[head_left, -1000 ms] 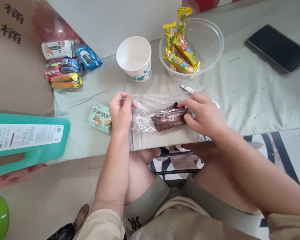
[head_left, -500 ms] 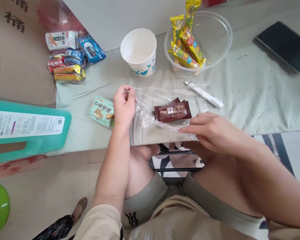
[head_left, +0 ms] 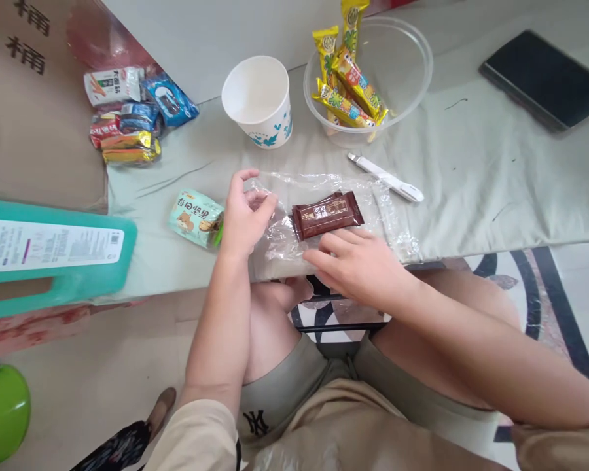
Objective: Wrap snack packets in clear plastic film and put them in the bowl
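A clear plastic bag (head_left: 392, 229) lies spread on the cloth-covered surface, with brown-wrapped snack packets (head_left: 328, 214) stacked on it. At the bag's left edge is my left hand (head_left: 245, 216), its thumb and index finger apart. My right hand (head_left: 358, 265) rests over the bag's near edge, fingers loosely stretched out just below the brown packets. Left of my left hand lies a mint-green nut packet (head_left: 196, 218). Beyond the bag's far edge is a white utility knife (head_left: 387, 178).
A paper cup (head_left: 258, 101) and a clear plastic bowl (head_left: 412, 85) with yellow snack packets (head_left: 351, 108) stand behind the bag. Assorted snacks (head_left: 127, 118) lie back left, near a cardboard box (head_left: 39, 131) and a teal container (head_left: 122, 261). A black phone-like device (head_left: 544, 78) lies far right.
My left thumb and index finger have parted from their pinch on the bag. My right hand has moved left, to just below the brown packets. The view has shifted slightly.
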Available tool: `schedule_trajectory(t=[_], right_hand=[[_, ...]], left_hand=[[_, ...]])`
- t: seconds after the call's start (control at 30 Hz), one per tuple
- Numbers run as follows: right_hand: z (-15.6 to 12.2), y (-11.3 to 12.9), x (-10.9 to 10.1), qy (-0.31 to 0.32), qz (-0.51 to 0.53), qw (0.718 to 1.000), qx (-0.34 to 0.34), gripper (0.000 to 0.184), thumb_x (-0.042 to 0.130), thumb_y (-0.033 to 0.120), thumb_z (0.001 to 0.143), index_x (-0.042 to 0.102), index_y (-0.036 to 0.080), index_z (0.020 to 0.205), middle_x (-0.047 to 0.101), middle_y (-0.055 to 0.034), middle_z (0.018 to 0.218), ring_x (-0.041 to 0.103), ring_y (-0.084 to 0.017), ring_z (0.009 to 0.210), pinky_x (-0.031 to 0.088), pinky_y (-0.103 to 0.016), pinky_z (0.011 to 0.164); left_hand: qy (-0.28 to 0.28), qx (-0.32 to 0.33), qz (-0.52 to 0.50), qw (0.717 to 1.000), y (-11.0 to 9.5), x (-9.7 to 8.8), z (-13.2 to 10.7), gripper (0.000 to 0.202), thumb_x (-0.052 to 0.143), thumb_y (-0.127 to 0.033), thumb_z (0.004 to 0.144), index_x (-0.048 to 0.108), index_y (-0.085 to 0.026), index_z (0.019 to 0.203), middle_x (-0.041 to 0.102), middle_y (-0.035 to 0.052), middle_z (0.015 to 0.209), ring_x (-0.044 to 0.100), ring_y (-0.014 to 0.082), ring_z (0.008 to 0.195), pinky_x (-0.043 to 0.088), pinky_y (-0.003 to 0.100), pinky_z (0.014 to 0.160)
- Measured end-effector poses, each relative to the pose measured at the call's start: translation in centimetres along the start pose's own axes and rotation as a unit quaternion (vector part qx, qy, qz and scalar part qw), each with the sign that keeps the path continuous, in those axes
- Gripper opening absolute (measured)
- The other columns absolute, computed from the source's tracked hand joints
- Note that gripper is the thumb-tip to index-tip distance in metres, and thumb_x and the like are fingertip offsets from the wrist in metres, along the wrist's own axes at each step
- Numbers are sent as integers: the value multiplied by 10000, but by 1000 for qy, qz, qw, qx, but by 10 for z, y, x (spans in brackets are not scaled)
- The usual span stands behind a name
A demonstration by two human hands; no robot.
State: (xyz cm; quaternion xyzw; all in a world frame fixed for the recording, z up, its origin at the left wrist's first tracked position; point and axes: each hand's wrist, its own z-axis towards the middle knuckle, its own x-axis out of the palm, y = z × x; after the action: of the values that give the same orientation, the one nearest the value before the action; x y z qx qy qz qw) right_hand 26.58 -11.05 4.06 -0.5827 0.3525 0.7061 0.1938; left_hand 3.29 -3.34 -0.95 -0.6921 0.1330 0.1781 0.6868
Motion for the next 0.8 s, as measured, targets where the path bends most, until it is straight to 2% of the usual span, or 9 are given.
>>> schedule_trajectory(t=[0.1,0.2,0.27,0.43,0.6,0.67,0.8], right_hand=[[9,6,7,62,29,997,-27,224,519,152,1004,723,238,969,676,-23,809,524,-154,694,221,-338,634],[11,15,9,115,71,985,-107,265,490,186,1038,718,273,1141,696,-14,848,511,-136,652,208,-332,614],[10,22,9,147,86,976,-138,274,483,197,1044,704,265,1190,699,-14,853,533,-136,652,208,-333,605],[5,31,12,215,89,963,-137,194,507,157,1003,698,181,981,713,-39,839,604,-153,691,215,-329,592],[5,31,14,218,87,965,-121,213,486,153,1005,693,166,958,722,-53,847,613,-163,694,221,-330,572],[7,32,14,217,77,967,-113,218,503,127,994,705,162,921,715,-60,855,622,-182,746,263,-339,592],[8,36,14,139,69,977,-146,251,523,165,1015,703,168,840,705,-96,991,612,-215,949,360,-359,724]], left_hand=[[-13,6,14,1000,5,-3,0,538,719,-383,885,460,-323,1353,642,-22,803,534,92,491,358,218,436],[-32,32,27,999,11,-8,8,549,720,-383,889,461,-324,1370,652,-15,813,571,113,552,388,227,477],[-45,52,30,997,15,-10,14,512,735,-403,887,493,-314,1329,656,-5,833,608,131,626,432,235,528],[-68,94,43,992,16,-10,22,424,735,-431,896,548,-301,1254,660,27,968,661,160,797,497,249,618],[-85,92,45,991,6,-7,20,386,736,-407,893,570,-293,1222,671,47,1045,680,166,856,524,255,668],[-96,90,48,990,4,-5,20,367,733,-423,894,576,-293,1200,671,49,1038,686,175,891,528,254,674],[-112,96,53,988,7,-3,23,345,734,-448,896,581,-286,1160,664,43,1028,677,178,919,527,256,686]])
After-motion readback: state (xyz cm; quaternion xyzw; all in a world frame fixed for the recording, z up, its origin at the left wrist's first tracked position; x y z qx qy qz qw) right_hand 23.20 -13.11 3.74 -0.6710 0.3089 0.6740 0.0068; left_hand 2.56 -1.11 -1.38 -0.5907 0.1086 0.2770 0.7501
